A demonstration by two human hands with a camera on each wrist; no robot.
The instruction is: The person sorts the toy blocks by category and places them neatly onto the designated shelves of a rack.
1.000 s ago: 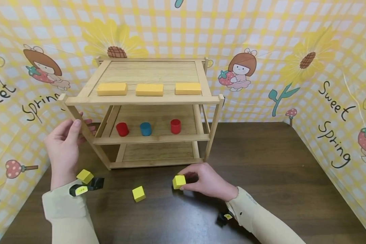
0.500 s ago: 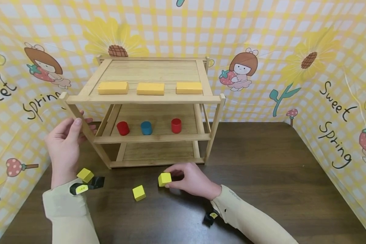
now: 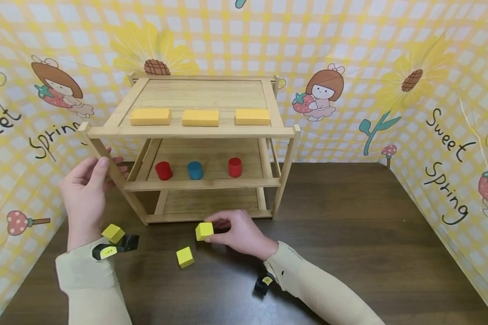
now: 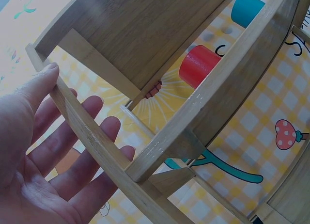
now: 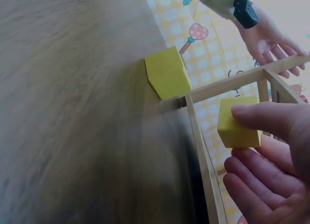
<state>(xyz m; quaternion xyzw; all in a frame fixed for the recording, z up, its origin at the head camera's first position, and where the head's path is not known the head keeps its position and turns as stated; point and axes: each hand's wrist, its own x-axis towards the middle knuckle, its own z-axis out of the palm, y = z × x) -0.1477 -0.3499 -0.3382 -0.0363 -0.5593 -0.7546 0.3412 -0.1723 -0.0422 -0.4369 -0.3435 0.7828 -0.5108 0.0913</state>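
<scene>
My right hand (image 3: pixel 240 232) pinches a yellow cube (image 3: pixel 204 231) between thumb and fingers, in front of the wooden shelf's bottom edge. The right wrist view shows the thumb pressed on this cube (image 5: pixel 238 122). A second yellow cube (image 3: pixel 185 257) lies on the table, nearer and slightly left. Beside the left wrist sits a third yellow cube (image 3: pixel 113 233). My left hand (image 3: pixel 87 185) holds the front left post of the three-tier wooden shelf (image 3: pixel 191 183); in the left wrist view, the thumb lies on the post (image 4: pixel 92 132) and the fingers reach behind it.
Several-tier contents stand above: three yellow-orange blocks (image 3: pixel 200 118) on the top tier, and two red cylinders (image 3: pixel 235 167) with a blue cylinder (image 3: pixel 195 170) on the middle one. Dark brown table (image 3: pixel 349 234) extends right. A patterned cloth (image 3: pixel 244 40) encloses the back and sides.
The right hand has carried its yellow cube leftward and slightly toward the shelf. The left hand stays on the post, and the other cubes have not moved.
</scene>
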